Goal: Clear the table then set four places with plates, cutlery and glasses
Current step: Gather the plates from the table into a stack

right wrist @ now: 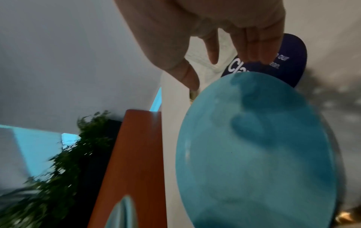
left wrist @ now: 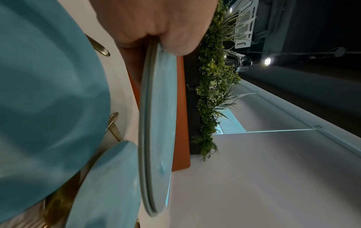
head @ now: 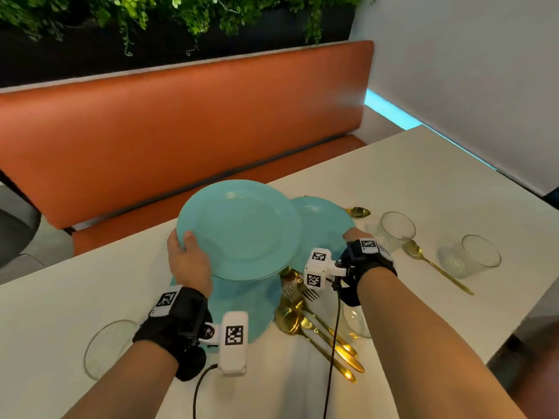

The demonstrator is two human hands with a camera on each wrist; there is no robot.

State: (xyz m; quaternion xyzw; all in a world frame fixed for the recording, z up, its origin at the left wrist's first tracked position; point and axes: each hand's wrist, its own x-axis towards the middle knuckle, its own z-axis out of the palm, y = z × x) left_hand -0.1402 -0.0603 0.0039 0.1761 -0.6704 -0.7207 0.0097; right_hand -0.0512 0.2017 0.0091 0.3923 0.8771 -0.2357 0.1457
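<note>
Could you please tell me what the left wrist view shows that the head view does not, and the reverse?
Only the left wrist view shows that the left hand grips two stacked plates, their rims edge-on.
Only the head view shows the glasses, the right hand and the table.
Both show the plate under the stack and gold cutlery.

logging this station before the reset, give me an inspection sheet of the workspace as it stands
surface: white table, partly covered.
job's things: held plates, two stacked by the left wrist view; two more teal plates flat; gold cutlery pile; four glasses, one upright.
clutter: dark blue card.
grippers: left hand grips held plates' rim; right hand open above far plate.
cables: black wrist cable crosses cutlery.
surroundings: orange bench, plants.
</note>
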